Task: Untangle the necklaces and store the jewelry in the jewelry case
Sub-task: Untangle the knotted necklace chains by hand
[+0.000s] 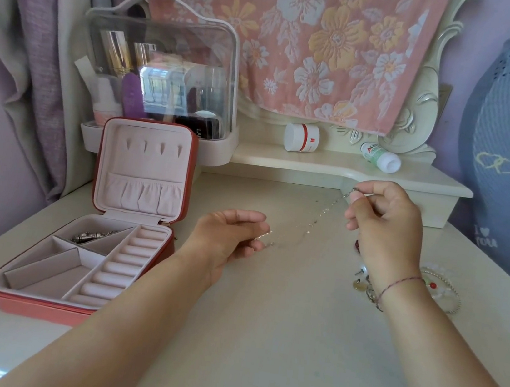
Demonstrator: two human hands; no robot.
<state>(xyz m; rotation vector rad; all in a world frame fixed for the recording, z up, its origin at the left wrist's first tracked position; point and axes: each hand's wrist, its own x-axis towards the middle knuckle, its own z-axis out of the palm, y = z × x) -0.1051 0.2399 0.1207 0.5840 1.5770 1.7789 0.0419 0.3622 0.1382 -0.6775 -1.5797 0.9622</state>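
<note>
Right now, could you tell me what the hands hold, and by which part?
A thin chain necklace, stretched between them: left hand pinches near one end, right hand the other.

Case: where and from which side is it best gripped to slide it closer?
The case is probably best gripped low on its front wall, from the near side: the base lies flat, while the hinged lid stands upright and could swing.

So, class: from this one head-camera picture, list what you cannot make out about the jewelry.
- The necklace, head view: too thin to tell whether knots remain.
- Its far end, head view: hidden inside the grip of the right hand.
- The loose jewelry pile, head view: partly covered by the right wrist.
- The silvery piece in the jewelry case, head view: too small to identify.
</note>
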